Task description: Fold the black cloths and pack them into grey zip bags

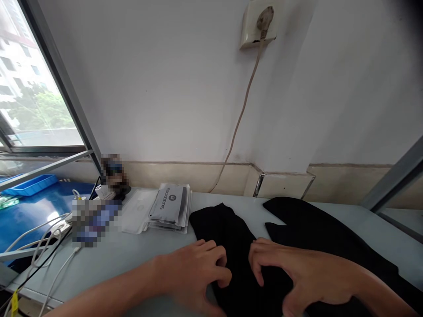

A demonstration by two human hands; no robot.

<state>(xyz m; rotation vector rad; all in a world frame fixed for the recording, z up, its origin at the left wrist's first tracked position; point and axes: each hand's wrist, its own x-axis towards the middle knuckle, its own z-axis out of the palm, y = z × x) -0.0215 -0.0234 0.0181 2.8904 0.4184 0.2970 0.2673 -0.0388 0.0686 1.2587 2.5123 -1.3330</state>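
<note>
A long black cloth piece (228,229) lies on the pale grey table (132,259) in front of me; its exact kind does not show. My left hand (201,273) is at its left edge, fingers bent and the thumb held apart below them. On the cloth's right side rests my right hand (297,273), its fingers curled down onto the fabric with a wide gap to the thumb. Neither hand visibly pinches the cloth. A second black cloth piece (330,233) spreads out to the right, partly behind my right hand and forearm.
Flat grey packets in clear bags (170,204) are stacked near the wall, beside a translucent bag (137,211). White cables (49,233) and a blurred patch (99,220) lie left. A plugged-in cord (244,103) hangs behind the table. Metal frame posts (396,176) stand at both sides.
</note>
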